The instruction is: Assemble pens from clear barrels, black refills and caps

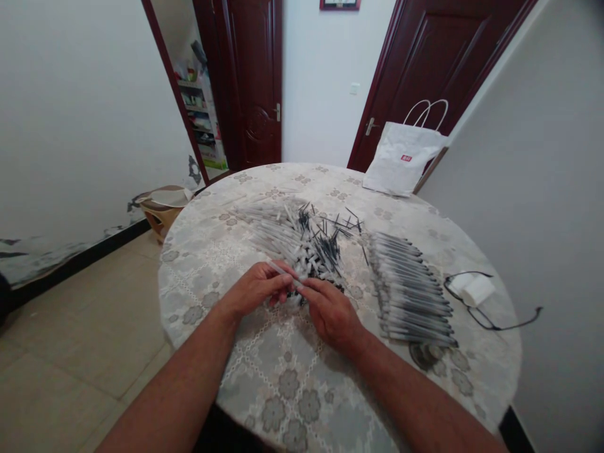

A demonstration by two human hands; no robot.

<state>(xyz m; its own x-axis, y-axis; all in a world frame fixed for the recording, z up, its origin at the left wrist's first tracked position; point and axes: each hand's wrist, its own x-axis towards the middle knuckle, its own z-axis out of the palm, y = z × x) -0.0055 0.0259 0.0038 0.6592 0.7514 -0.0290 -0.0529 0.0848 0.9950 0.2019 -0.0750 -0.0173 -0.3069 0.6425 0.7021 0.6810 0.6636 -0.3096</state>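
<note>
My left hand (264,286) is closed round a translucent white pen barrel (279,268), which slants down toward the right. At its lower end the fingers of my right hand (333,311) are pinched together; any small part between them is hidden. Just beyond my hands lie a heap of pale pen barrels (274,229), a bunch of thin black refills (328,248) and small white and black pen parts (309,261). To the right, many pens (410,289) with dark ends lie side by side in a stacked row.
A patterned cloth covers the round table (287,384). Eyeglasses (491,326) and a white paper roll (476,289) lie at the right edge, near a dark round object (425,354). A white bag (403,157) stands at the back right, and a stool (163,211) is beyond the left edge.
</note>
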